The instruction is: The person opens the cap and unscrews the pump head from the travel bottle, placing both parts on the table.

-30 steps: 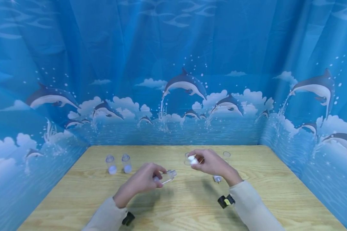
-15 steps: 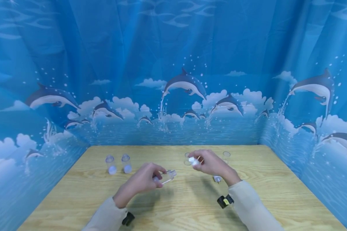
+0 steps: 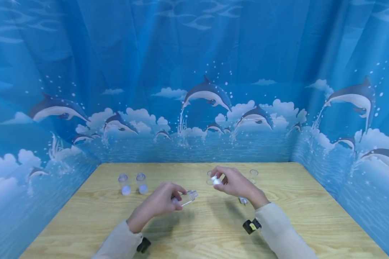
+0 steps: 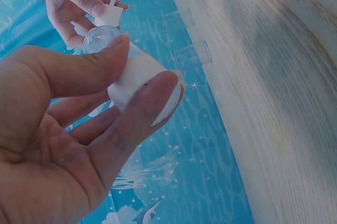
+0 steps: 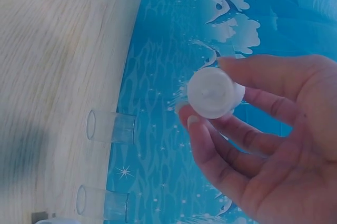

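Observation:
My left hand (image 3: 164, 199) grips a clear bottle (image 3: 191, 195) with a white lower part, tilted so that its neck points right. In the left wrist view the thumb and fingers curl round that bottle (image 4: 139, 79). Across from it, my right hand (image 3: 236, 183) pinches a small white pump top (image 3: 216, 180) between thumb and fingertips. Seen from the right wrist, the round end of the pump top (image 5: 210, 92) faces the camera. Bottle neck and pump top are apart, both above the table.
Two similar clear bottles (image 3: 124, 184) with white bottoms stand at the left of the wooden table (image 3: 194, 233). Clear cup-like covers (image 3: 254, 175) stand at the back right. A small white piece (image 3: 243, 200) lies under the right wrist. A blue dolphin-print curtain (image 3: 194, 54) surrounds the table.
My right hand has turned the white pump top slightly between its fingers and shifted a little. The left hand and its bottle have stayed almost still.

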The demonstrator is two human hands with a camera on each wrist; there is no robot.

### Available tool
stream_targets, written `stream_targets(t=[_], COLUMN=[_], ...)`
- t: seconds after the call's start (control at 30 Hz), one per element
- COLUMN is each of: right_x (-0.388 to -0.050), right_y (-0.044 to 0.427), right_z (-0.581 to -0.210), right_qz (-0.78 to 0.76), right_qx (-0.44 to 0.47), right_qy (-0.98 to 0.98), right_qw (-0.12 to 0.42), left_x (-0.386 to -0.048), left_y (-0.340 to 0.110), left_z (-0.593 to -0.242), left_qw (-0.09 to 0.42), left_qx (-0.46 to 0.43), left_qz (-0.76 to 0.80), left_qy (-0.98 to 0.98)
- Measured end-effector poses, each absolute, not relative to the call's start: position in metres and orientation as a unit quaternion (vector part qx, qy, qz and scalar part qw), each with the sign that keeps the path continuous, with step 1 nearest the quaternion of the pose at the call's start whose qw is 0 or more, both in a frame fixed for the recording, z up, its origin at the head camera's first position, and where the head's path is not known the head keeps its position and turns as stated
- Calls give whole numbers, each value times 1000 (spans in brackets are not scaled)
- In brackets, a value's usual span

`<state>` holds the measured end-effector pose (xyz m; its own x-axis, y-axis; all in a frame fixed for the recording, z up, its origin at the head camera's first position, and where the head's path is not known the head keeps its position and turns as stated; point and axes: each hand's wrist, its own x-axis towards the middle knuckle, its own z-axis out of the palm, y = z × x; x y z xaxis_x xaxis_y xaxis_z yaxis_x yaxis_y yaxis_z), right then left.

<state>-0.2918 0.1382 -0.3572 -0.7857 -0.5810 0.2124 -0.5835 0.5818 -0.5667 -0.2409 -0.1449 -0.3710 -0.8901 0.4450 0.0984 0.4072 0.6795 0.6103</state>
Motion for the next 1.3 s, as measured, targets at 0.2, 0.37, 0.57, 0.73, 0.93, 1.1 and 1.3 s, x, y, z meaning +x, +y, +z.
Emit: stream_targets(t=[0.2,0.37,0.57,0.73,0.93,1.1,1.3], right_x=[-294,-295,-297,-297,-295,-295,-297], right_y=[137,136,132,127,122,121,121], right_z=[-361,-365,-371,-377,-380,-380,-381], right_qz=[326,310,257,207,201,212,214], right_qx=[317,313,314,295,255,243,236], right_qy=[-891,-898,-914,-932,-945,-946,-948], right_qw=[-4,-1,25,44,36,24,17], left_x=[-241,-241,-241,-241,-242,-242,-243], left_y=[-145,-145,-145,-144,-145,-145,-146], left_z=[-371,-371,-371,-371,-372,-373,-374], left_qw=[28,27,29,29,30,33,32], left_qx=[233,236,235,234,235,233,234], left_qz=[325,325,326,324,323,323,325], left_qy=[916,915,915,916,916,917,916])
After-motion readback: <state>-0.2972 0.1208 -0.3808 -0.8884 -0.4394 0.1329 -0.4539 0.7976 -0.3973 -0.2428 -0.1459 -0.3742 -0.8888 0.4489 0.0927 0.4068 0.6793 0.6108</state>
